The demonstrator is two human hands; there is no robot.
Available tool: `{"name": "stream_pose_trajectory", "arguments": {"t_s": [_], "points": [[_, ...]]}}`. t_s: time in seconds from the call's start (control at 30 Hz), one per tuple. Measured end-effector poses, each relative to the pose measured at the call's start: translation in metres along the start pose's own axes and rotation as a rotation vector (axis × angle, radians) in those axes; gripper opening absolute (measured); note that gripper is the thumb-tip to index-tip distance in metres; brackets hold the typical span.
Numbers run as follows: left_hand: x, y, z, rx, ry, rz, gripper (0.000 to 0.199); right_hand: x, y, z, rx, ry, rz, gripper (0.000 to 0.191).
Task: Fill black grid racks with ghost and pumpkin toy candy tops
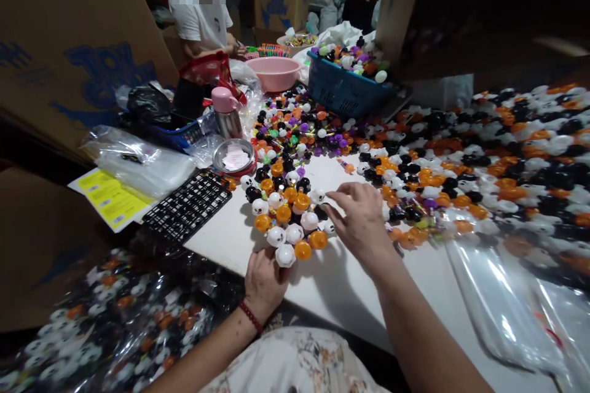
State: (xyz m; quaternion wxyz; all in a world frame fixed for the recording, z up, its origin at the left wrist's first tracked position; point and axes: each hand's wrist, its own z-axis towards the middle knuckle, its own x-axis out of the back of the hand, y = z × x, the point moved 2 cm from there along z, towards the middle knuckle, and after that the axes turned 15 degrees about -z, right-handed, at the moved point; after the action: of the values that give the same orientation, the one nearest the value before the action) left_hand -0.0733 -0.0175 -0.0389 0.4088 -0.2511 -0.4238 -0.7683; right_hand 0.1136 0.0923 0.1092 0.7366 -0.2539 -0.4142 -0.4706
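Observation:
A bunch of small toys (294, 212) with round heads, white skulls, orange pumpkins and black ones, stands over the near edge of the white table. Beneath it my left hand (266, 282) is closed around the lower part of the bunch, the stems mostly hidden by the heads. On the right side of the bunch, my right hand (362, 221) has thumb and forefinger pinched on a toy with a black head, beside a white skull head (318, 195). More loose toys (428, 178) of the same kinds lie behind and to the right of this hand.
A black grid tray (187, 206), a round tin (234, 156) and a pink-lidded flask (227, 113) stand left. Further back are a pink basin (274, 73), a full blue basket (345, 89) and a seated person (200, 18). Clear plastic bags (500, 301) lie right; bagged toys (115, 325) sit lower left.

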Motion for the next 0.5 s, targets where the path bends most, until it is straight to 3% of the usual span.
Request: {"name": "stream_pose_trajectory", "arguments": {"t_s": [0.1, 0.27, 0.5], "points": [[0.001, 0.001, 0.000, -0.010, 0.007, -0.018, 0.019, -0.019, -0.017, 0.008, 0.092, -0.107, -0.005, 0.009], [0.001, 0.002, 0.000, -0.005, 0.003, 0.002, 0.018, -0.035, -0.021, 0.013, 0.112, -0.159, 0.033, 0.010], [0.001, 0.002, 0.001, -0.014, 0.017, -0.015, 0.021, -0.035, -0.019, 0.008, 0.140, -0.074, 0.024, 0.009]]}}
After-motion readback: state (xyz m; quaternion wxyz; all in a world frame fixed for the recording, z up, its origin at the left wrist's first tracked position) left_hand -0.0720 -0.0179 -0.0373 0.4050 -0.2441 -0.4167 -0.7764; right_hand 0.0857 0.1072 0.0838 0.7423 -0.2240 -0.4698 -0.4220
